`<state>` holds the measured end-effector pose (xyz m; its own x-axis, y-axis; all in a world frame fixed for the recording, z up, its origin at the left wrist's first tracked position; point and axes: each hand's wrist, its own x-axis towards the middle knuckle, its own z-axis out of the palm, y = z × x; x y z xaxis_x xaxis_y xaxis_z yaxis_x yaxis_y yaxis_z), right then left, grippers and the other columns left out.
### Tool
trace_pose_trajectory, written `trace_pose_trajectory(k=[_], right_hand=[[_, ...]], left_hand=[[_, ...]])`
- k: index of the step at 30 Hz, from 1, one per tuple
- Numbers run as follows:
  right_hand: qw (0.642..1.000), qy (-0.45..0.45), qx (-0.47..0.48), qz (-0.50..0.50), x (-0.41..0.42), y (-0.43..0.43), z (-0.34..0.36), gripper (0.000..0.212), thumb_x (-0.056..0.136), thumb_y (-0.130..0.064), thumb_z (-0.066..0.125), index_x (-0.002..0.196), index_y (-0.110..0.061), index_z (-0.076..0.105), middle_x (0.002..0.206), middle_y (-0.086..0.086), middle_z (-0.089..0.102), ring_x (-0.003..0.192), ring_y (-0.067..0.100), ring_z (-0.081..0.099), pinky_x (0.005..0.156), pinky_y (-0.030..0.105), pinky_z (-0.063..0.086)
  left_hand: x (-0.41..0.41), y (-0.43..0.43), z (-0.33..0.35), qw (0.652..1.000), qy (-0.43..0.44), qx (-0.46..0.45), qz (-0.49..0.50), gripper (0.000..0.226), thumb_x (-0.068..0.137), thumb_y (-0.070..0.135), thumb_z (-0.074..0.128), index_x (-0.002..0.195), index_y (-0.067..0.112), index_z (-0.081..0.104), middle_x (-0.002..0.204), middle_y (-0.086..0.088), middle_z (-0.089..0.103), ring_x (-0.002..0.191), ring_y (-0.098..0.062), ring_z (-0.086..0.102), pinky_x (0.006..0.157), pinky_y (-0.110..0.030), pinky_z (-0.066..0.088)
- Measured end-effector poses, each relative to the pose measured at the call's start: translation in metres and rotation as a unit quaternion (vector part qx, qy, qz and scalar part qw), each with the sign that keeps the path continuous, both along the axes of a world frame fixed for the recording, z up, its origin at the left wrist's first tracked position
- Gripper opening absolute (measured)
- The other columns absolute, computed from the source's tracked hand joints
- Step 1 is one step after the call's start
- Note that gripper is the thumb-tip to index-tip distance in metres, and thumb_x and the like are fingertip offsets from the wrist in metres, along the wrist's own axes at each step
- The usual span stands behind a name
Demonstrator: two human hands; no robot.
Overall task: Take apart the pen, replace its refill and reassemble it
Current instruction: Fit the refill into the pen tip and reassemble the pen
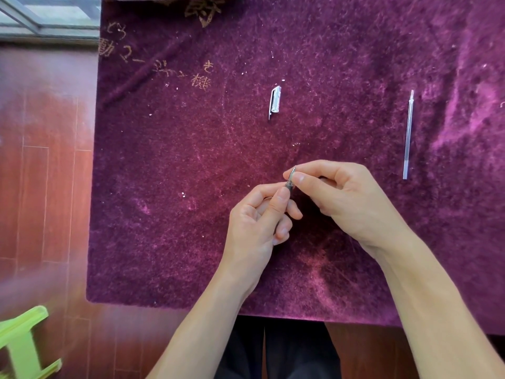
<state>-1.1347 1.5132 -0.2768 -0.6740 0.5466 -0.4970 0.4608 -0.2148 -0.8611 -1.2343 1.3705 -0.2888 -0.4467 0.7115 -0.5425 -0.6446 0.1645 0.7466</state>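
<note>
My left hand (262, 217) is closed around the pen's dark barrel (289, 186), most of which is hidden in the fist. The pen points up and away from me. My right hand (344, 198) pinches the metal tip section (293, 173) at the barrel's top between thumb and forefinger. A clear pen cap (275, 102) with a clip lies on the purple cloth beyond the hands. A thin clear refill (408, 134) lies lengthwise at the right, apart from both hands.
A purple velvet cloth (191, 187) with gold embroidered characters at its far left covers the table. Red-brown wooden floor shows at the left, with a green plastic stool (21, 348) at the bottom left. My dark trousers show under the near edge.
</note>
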Motion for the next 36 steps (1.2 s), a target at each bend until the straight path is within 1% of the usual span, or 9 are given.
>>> trace_pose_trajectory(k=[6, 11, 15, 19, 22, 26, 29, 31, 36], right_hand=[[1.000, 0.005, 0.017, -0.013, 0.001, -0.003, -0.001, 0.012, 0.101, -0.024, 0.072, 0.101, -0.023, 0.084, 0.059, -0.033, 0.064, 0.050, -0.007, 0.051, 0.052, 0.002, 0.040], [0.998, 0.005, 0.018, -0.060, -0.001, -0.007, 0.001, 0.010, 0.098, -0.022, 0.076, 0.092, -0.020, 0.084, 0.068, -0.024, 0.073, 0.049, -0.005, 0.051, 0.051, 0.004, 0.040], [0.997, 0.014, 0.025, -0.074, -0.003, -0.011, 0.003, 0.010, 0.098, -0.017, 0.076, 0.092, -0.018, 0.083, 0.080, -0.015, 0.080, 0.062, 0.007, 0.069, 0.063, 0.010, 0.052], [0.997, 0.038, 0.000, -0.060, 0.001, -0.010, 0.000, 0.010, 0.101, -0.012, 0.072, 0.099, -0.010, 0.082, 0.061, -0.025, 0.069, 0.053, -0.009, 0.061, 0.051, 0.002, 0.043], [0.997, 0.049, -0.028, -0.046, 0.002, -0.008, 0.000, 0.012, 0.103, -0.012, 0.069, 0.105, -0.010, 0.081, 0.063, -0.024, 0.069, 0.053, -0.009, 0.063, 0.051, 0.002, 0.044], [0.996, 0.040, -0.077, -0.027, 0.004, -0.007, 0.000, 0.014, 0.103, -0.022, 0.069, 0.105, -0.021, 0.083, 0.070, -0.011, 0.063, 0.045, -0.001, 0.043, 0.045, 0.010, 0.035], [0.996, 0.026, -0.085, -0.029, 0.003, -0.007, -0.002, 0.017, 0.096, -0.036, 0.073, 0.104, -0.024, 0.083, 0.074, -0.006, 0.062, 0.047, -0.001, 0.039, 0.045, 0.013, 0.034], [0.995, 0.025, -0.085, -0.038, 0.003, -0.007, -0.003, 0.020, 0.093, -0.038, 0.073, 0.103, -0.023, 0.083, 0.074, -0.009, 0.065, 0.047, -0.002, 0.045, 0.046, 0.011, 0.036], [0.996, 0.041, -0.059, -0.051, 0.002, -0.011, -0.004, 0.007, 0.100, -0.024, 0.074, 0.101, -0.019, 0.080, 0.071, -0.018, 0.073, 0.053, -0.008, 0.063, 0.051, 0.003, 0.045]], left_hand=[[0.000, -0.001, -0.001, 1.000, -0.003, 0.002, -0.002, 0.017, 0.101, 0.023, 0.061, 0.110, 0.014, 0.072, 0.078, -0.008, 0.066, 0.052, -0.008, 0.046, 0.047, -0.018, 0.038], [0.000, -0.001, -0.002, 1.000, 0.005, -0.006, -0.004, 0.018, 0.100, 0.026, 0.063, 0.110, 0.014, 0.072, 0.078, -0.007, 0.067, 0.052, -0.008, 0.046, 0.047, -0.019, 0.038], [0.000, -0.001, -0.003, 1.000, 0.009, -0.008, -0.005, 0.020, 0.100, 0.027, 0.063, 0.112, 0.013, 0.072, 0.078, -0.007, 0.067, 0.052, -0.008, 0.047, 0.048, -0.019, 0.039], [0.000, -0.002, -0.002, 1.000, 0.004, -0.005, -0.008, 0.022, 0.101, 0.027, 0.063, 0.113, 0.011, 0.071, 0.078, -0.008, 0.066, 0.051, -0.008, 0.046, 0.048, -0.018, 0.039], [-0.002, -0.003, -0.001, 1.000, -0.004, 0.001, -0.013, 0.028, 0.099, 0.030, 0.062, 0.115, 0.008, 0.070, 0.077, -0.008, 0.065, 0.051, -0.007, 0.045, 0.048, -0.018, 0.038], [-0.004, -0.003, 0.000, 1.000, -0.009, 0.011, -0.023, 0.031, 0.100, 0.030, 0.059, 0.115, 0.005, 0.069, 0.076, -0.007, 0.064, 0.050, -0.007, 0.043, 0.048, -0.019, 0.037], [-0.004, -0.003, 0.000, 1.000, -0.014, 0.011, -0.021, 0.031, 0.100, 0.029, 0.059, 0.115, 0.004, 0.069, 0.076, -0.007, 0.065, 0.050, -0.007, 0.043, 0.048, -0.019, 0.036], [-0.004, -0.003, -0.001, 1.000, -0.015, 0.011, -0.019, 0.030, 0.100, 0.029, 0.060, 0.115, 0.005, 0.069, 0.077, -0.007, 0.065, 0.050, -0.007, 0.044, 0.048, -0.019, 0.036], [-0.003, -0.003, -0.001, 1.000, -0.013, 0.009, -0.012, 0.029, 0.101, 0.029, 0.060, 0.116, 0.005, 0.068, 0.078, -0.007, 0.066, 0.051, -0.006, 0.045, 0.048, -0.018, 0.038]])
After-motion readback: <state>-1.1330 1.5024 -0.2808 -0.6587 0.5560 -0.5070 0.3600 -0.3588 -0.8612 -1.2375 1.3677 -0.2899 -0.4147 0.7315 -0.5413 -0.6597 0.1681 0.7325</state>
